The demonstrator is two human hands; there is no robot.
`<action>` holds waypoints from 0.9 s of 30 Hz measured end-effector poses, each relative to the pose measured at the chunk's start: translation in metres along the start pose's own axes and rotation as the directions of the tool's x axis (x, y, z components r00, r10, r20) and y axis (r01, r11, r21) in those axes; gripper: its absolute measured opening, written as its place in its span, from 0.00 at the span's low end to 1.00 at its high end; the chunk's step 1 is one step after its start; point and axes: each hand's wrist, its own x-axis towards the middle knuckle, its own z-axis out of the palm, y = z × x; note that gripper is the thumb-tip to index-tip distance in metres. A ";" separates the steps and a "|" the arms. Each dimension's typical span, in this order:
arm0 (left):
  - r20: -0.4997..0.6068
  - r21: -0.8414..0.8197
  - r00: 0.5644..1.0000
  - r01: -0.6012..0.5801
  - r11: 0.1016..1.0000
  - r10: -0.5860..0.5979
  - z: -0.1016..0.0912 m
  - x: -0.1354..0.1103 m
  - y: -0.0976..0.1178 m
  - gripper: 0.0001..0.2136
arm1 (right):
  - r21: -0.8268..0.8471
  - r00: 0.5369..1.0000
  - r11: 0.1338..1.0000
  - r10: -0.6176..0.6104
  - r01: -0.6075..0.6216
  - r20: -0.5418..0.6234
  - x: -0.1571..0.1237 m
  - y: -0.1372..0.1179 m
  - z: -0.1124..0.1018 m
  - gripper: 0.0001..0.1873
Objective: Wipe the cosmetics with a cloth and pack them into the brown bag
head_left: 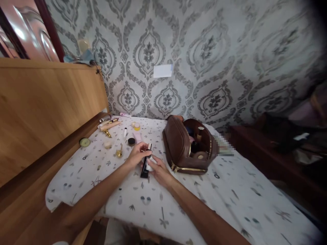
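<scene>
My left hand [138, 154] is closed round the upper part of a black cosmetic tube [144, 172] with a shiny band near its top. The tube tilts slightly, its wide end toward me. In my right hand [161, 173] a crumpled white tissue [151, 164] is pinched and pressed against the tube's side. Just beyond my left hand lie a pale pink tube [137, 136] and a small jar with a black lid [131, 141]. Right of my hands stands a brown makeup bag [176, 146], unzipped, with several cosmetics inside, among them a bottle [200, 133].
A patterned white cloth [163, 200] covers the table. Left of my hands lie a gold-coloured item [119, 153], a yellow jar [137, 127], a white tube [125, 132] and a round green container [84, 142]. A wooden panel [51, 95] borders the left side; a patterned wall [178, 51] rises behind.
</scene>
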 end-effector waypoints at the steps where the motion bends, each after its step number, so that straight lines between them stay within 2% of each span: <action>1: 0.000 0.015 1.000 0.004 1.000 -0.004 0.002 -0.001 -0.001 0.12 | -0.017 1.000 1.000 -0.008 0.007 -0.002 -0.001 0.002 0.001 0.25; 4: -0.004 0.041 1.000 0.002 0.999 -0.002 0.003 -0.005 -0.003 0.13 | 0.014 1.000 1.000 -0.017 0.017 -0.017 0.000 0.004 0.002 0.24; 8: 0.039 0.080 0.999 -0.009 0.997 0.006 0.005 -0.015 -0.010 0.20 | 0.151 0.990 0.986 -0.054 0.074 -0.132 0.004 0.001 0.000 0.22; 11: 0.158 0.218 0.981 -0.147 0.965 0.113 0.011 -0.026 -0.016 0.28 | 0.258 0.983 0.962 -0.049 0.095 -0.180 0.006 -0.002 -0.003 0.20; 13: 0.184 0.335 0.967 -0.230 0.914 0.176 0.013 -0.030 -0.017 0.28 | 0.294 0.992 0.954 -0.024 0.059 -0.121 0.006 -0.003 -0.003 0.20; 15: 0.162 0.409 0.966 -0.251 0.877 0.201 0.011 -0.031 -0.014 0.24 | 0.272 1.000 0.962 0.008 -0.001 -0.028 0.005 -0.005 -0.004 0.21; 17: 0.158 0.432 0.969 -0.243 0.869 0.193 0.004 -0.029 -0.008 0.21 | 0.213 0.999 0.976 0.038 -0.039 0.006 0.005 -0.006 -0.005 0.23; 19: 0.192 0.440 0.963 -0.255 0.861 0.187 -0.005 -0.026 0.000 0.20 | 0.148 0.999 0.988 0.039 -0.035 -0.027 0.006 -0.007 -0.007 0.23; 22: 0.289 0.449 0.940 -0.302 0.841 0.183 -0.017 -0.023 0.010 0.20 | 0.055 0.993 0.997 -0.051 0.057 -0.104 0.008 -0.005 -0.009 0.22; 27: 0.414 0.432 0.887 -0.390 0.813 0.206 -0.020 -0.023 0.017 0.20 | -0.055 0.961 0.979 -0.202 0.195 -0.191 0.009 0.003 -0.007 0.26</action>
